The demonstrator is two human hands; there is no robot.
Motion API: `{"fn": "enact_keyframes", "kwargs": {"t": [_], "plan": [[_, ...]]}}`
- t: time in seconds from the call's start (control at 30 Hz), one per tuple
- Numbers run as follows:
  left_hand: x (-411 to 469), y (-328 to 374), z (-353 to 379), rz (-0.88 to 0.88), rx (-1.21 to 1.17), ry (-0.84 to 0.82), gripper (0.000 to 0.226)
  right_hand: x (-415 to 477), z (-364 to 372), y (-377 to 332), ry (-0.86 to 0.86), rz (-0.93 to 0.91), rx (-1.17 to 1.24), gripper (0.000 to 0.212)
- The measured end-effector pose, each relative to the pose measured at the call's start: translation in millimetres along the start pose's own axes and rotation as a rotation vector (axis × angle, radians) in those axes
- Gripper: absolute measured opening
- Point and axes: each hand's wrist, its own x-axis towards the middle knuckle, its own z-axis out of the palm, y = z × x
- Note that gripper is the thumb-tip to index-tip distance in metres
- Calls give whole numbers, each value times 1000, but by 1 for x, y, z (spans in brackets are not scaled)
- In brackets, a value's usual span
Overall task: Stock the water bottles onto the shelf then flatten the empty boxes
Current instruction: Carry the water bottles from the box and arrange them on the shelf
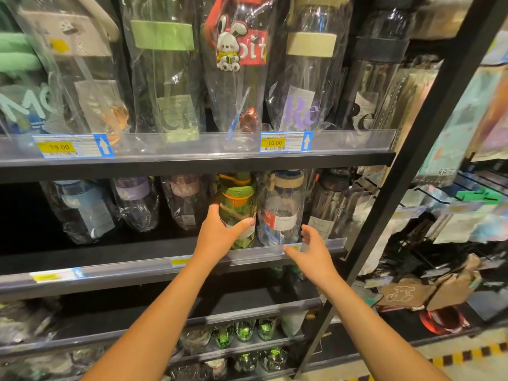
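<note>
Now, head view: looking forward and down at black store shelving, two bare forearms reaching in from below.
Left hand (220, 232): clamped on the green bottle (239, 199), thumb laid across its front label, fingers (214, 211) curled round its left side.
Green bottle: upright in clear wrap, green lid with an orange band, standing on the middle shelf (137, 268) behind the clear price rail, just left of the clear bottle (283, 213).
Right hand (313, 254): holding nothing, fingers apart and loosely bent, thumb tip over the price rail, fingertips near the clear bottle's lower right; contact with either not possible to tell.
Clear bottle: upright, wrapped, beige lid, white and red label, set between the green bottle and a dark bottle (328, 199).
Left part of middle shelf: three more wrapped bottles with blue, purple and pink bands.
Upper shelf (192, 163): row of tall wrapped bottles, among them a rabbit bottle (233, 50); yellow price tags reading 19.00 (59, 147) and 16.00 (274, 143).
Lower shelves: small green-lidded bottles (244, 329) in rows, blurred.
Right of the black upright (412, 160): hanging packets and a brown paper bag (401, 294) with a bear outline.
</note>
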Motion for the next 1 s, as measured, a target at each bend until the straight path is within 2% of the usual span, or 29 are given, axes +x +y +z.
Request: {"fn": "enact_keyframes", "kwargs": {"t": [0.3,0.43,0.6,1.0], "plan": [[4,3,1,-81,89,-28,75,8,3,3,5,4,-20,84],[-1,-17,0,-51,189,-97,70,11,4,2,5,2,-28,84],[-9,-32,0,4,372,-53,68,10,5,3,11,1,-48,84],[-10,-31,4,64,445,-13,60,2,-2,2,3,2,-80,82]]}}
